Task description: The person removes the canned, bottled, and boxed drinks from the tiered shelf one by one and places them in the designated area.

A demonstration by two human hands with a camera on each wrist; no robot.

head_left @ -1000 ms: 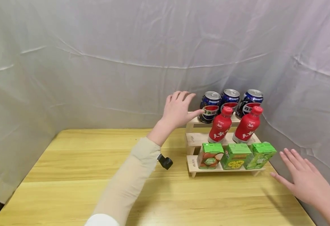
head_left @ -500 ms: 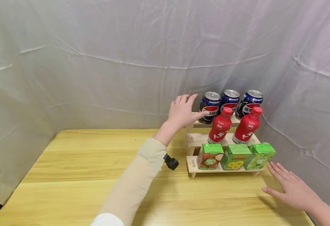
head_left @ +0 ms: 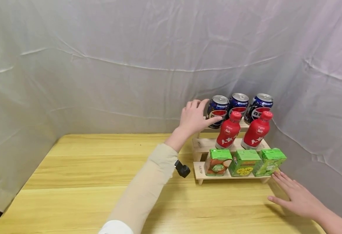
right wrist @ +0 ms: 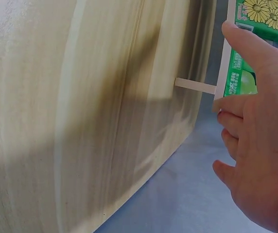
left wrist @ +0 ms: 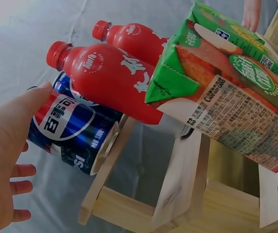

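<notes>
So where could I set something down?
The table is bare left of the beige sleeve, out to the curtain, and in front of the rack, between sleeve and right hand. The rack is crowded: three cans on top, two bottles midway, three cartons below, with the left hand by the leftmost can.

My left sleeve [head_left: 147, 182] is beige, white nearer me; the cans [head_left: 220, 106] are dark blue with red, white and blue roundels; the bottles [head_left: 228, 132] red with white figures; the cartons [head_left: 244, 161] green-topped, one yellow-flowered; the rack [head_left: 206, 145] pale; my worktop [head_left: 86, 169] streaky yellow.
</notes>
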